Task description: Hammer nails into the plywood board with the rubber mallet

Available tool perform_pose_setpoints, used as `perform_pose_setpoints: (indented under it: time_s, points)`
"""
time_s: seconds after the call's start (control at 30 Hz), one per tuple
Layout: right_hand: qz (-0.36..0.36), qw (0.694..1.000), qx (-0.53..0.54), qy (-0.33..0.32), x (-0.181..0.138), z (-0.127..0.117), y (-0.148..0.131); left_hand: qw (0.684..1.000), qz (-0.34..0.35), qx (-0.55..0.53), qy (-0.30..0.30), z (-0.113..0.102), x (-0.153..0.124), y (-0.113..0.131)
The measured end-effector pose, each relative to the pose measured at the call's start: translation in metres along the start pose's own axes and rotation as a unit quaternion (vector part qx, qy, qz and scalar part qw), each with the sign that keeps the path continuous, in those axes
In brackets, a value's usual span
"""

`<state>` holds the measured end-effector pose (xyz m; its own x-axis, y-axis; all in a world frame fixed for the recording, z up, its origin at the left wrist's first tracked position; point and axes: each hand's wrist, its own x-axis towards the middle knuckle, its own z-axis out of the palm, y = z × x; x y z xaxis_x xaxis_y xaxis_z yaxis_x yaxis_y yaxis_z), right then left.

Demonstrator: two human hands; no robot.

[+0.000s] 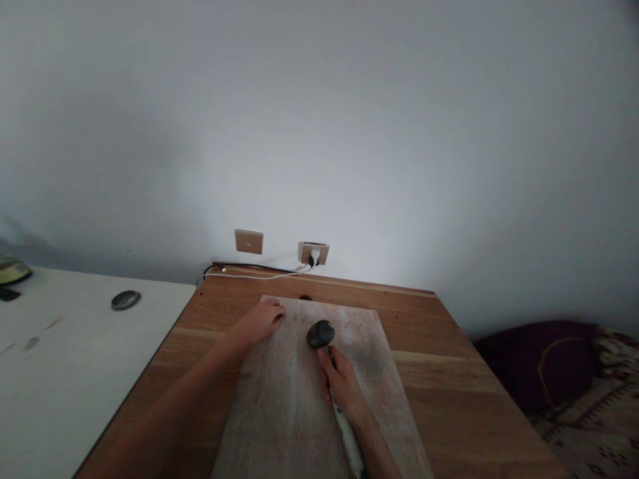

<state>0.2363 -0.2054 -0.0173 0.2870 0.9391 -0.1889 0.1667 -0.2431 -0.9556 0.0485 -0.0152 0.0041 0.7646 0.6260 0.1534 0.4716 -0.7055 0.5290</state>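
Note:
A mallet [320, 334] with a dark, rounded head is held over a worn wooden board. My right hand [342, 384] is wrapped round its pale, scuffed handle just below the head, and the rest of the handle runs back along my forearm. At the far left corner of the board [294, 412] rests my left hand [264, 319], its fingers curled in. Whatever those fingers hold, if anything, is hidden from view. The board lies lengthwise on a brown wooden table [449, 372].
A white table [60, 359] adjoins on the left, with a dark round ring [126, 300] on it. Cables [259, 276] run along the wooden table's back edge to a wall socket [313, 253]. Dark purple fabric [539, 359] lies at the right.

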Motion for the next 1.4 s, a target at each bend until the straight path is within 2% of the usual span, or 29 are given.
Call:
perform_pose_setpoints:
  time_s: [0.17, 0.3, 0.5, 0.67, 0.87, 1.1, 1.2, 1.3, 1.4]
  points:
    - [0.006, 1.0, -0.013, -0.001, -0.001, 0.001, -0.001, 1.0, 0.017, 0.011, 0.002, 0.002, 0.004, 0.007]
    - [-0.003, 1.0, -0.025, -0.01, -0.002, 0.002, -0.005, 1.0, 0.007, -0.019, 0.018, 0.008, 0.005, 0.002]
    - [-0.031, 0.997, -0.061, -0.031, 0.02, 0.01, -0.029, 0.987, -0.076, -0.114, 0.084, 0.019, 0.0, -0.004]
    - [-0.056, 0.994, -0.083, -0.045, 0.045, 0.025, -0.052, 0.973, -0.112, -0.175, 0.104, 0.023, -0.002, -0.005]
    - [-0.055, 0.993, -0.089, -0.063, 0.051, 0.042, -0.059, 0.971, -0.124, -0.169, 0.115, 0.023, -0.003, -0.005]
    - [-0.026, 0.997, -0.034, -0.059, 0.055, 0.045, -0.058, 0.969, -0.137, -0.172, 0.11, 0.021, -0.003, -0.004]
    - [-0.003, 0.999, 0.017, -0.051, 0.048, 0.041, -0.057, 0.968, -0.114, -0.208, 0.08, 0.016, -0.002, -0.009]
    - [0.02, 0.996, 0.081, -0.013, 0.023, 0.029, -0.049, 0.967, -0.112, -0.218, 0.067, 0.006, 0.0, -0.008]
    - [0.049, 0.982, 0.177, 0.053, -0.011, 0.007, -0.032, 0.967, -0.123, -0.17, 0.142, -0.002, 0.0, 0.008]
